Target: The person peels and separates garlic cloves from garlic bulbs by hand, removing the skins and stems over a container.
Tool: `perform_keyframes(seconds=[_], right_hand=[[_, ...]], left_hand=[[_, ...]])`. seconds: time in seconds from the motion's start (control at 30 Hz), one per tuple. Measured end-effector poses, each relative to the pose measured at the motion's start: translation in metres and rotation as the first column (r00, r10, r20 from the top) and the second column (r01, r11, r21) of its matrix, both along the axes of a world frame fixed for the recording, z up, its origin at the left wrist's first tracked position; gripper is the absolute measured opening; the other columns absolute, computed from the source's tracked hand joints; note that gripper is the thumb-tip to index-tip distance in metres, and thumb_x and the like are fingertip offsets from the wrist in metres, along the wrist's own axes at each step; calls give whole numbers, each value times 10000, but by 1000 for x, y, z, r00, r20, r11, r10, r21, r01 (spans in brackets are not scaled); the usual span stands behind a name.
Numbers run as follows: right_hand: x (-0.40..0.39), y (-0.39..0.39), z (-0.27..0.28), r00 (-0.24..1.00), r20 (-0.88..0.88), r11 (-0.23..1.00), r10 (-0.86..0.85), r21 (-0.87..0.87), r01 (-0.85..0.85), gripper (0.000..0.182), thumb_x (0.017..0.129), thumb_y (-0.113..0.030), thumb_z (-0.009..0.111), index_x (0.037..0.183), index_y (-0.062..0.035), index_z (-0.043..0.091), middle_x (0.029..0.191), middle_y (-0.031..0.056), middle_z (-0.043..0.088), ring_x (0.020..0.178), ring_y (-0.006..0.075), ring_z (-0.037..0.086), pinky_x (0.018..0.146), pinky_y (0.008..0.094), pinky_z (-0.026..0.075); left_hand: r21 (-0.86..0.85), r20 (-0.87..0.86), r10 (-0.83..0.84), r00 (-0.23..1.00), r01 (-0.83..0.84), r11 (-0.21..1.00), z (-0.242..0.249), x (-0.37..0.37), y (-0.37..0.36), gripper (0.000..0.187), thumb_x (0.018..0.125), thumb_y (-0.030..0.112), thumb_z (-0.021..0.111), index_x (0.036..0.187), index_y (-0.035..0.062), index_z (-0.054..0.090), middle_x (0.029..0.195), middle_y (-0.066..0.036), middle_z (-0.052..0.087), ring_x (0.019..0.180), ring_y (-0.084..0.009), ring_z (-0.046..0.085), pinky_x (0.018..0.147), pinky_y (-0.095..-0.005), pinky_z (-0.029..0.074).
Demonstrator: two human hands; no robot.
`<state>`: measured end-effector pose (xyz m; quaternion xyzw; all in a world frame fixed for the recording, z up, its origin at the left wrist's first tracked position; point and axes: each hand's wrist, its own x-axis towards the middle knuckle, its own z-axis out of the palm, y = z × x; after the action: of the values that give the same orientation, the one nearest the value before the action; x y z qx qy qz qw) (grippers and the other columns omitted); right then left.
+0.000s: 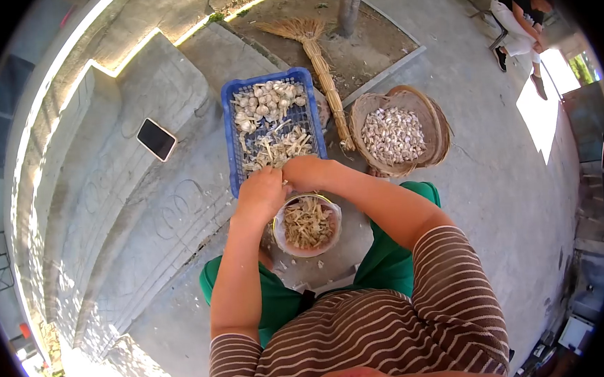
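My left hand (264,189) and my right hand (302,173) meet at the near edge of a blue plastic crate (229,134), fingers curled in and pressed together. Whatever is between them is hidden by the hands. Whole garlic bulbs (268,100) fill the far half of the crate. Dry garlic stalks (283,148) lie in its near half, just beyond my fingers. Directly below my hands, between my knees, stands a lined round bucket (337,224) holding stalk scraps and skins (308,222). To the right, a wicker basket (438,130) contains loose garlic cloves (393,136).
A straw broom (319,68) lies between crate and basket. The phone (157,139) rests on the concrete ledge (167,86) at left. Far right, another person (517,20) sits on a chair. A tree trunk (349,8) rises from a bordered soil bed (383,41).
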<state>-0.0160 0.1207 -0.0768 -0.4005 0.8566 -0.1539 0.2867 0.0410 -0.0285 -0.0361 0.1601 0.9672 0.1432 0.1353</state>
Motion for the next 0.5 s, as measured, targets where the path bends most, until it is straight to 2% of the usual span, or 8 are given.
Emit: perform_keyframes(seconds=[0.03,0.1,0.17,0.23,0.27,0.33,0.47,0.5], right_hand=[[-6,-1,-13,1000,8,1000,5,7,-5,219,745,-180,620,916,-54,674,880,177,662,815,329,640,704,415,504],[-31,-3,-58,987,54,980,-151,-122,156,207,779,-140,574,947,-54,659,927,182,645,861,320,633,737,407,504],[-58,-2,-100,930,-206,936,-304,-249,251,219,799,-104,534,985,-56,638,964,176,620,930,319,614,790,397,496],[-88,-7,-110,864,-168,873,-474,-212,438,241,815,-93,508,1031,-73,614,1062,168,573,996,344,577,857,401,475],[-104,-12,-115,867,-166,875,-470,-212,434,241,815,-93,508,1031,-73,614,1062,168,573,996,344,577,857,401,475],[-127,-21,-131,712,-359,796,-603,-210,568,261,833,-95,505,1079,-94,591,1227,203,463,1063,370,524,892,414,462],[-146,-29,-149,692,-452,813,-563,-155,561,381,810,9,498,1161,-124,562,1251,211,391,1041,403,516,873,454,463],[-150,-28,-143,726,-325,790,-606,-136,598,374,801,26,507,1136,-129,567,1234,208,388,1033,405,517,867,452,467]], left_hand=[[7,8,5,1000,-5,1000,3,3,0,270,809,259,621,952,37,560,938,-143,584,936,-334,564,789,-426,466],[49,44,10,999,-12,999,12,1,-1,288,817,267,612,995,50,549,954,-132,586,941,-330,565,781,-426,470],[48,33,18,999,-19,999,14,-1,-2,291,821,269,609,1007,55,543,959,-127,588,944,-326,567,779,-426,472],[43,21,23,1000,-24,999,16,-2,-3,295,824,271,605,1020,61,536,963,-122,589,947,-322,568,777,-425,474],[46,15,30,999,-30,998,18,-2,-3,294,823,270,606,1018,62,536,961,-122,589,945,-321,570,775,-426,476],[56,10,46,999,-46,997,20,-3,-4,292,822,269,607,1016,63,535,959,-122,589,944,-320,572,774,-426,477],[55,3,39,999,-39,998,18,-6,-4,305,809,258,618,1034,69,537,961,-121,592,931,-321,575,773,-425,479],[45,-12,33,999,-32,998,18,-9,-5,313,803,252,624,1043,70,538,958,-121,593,920,-323,576,771,-424,480]])
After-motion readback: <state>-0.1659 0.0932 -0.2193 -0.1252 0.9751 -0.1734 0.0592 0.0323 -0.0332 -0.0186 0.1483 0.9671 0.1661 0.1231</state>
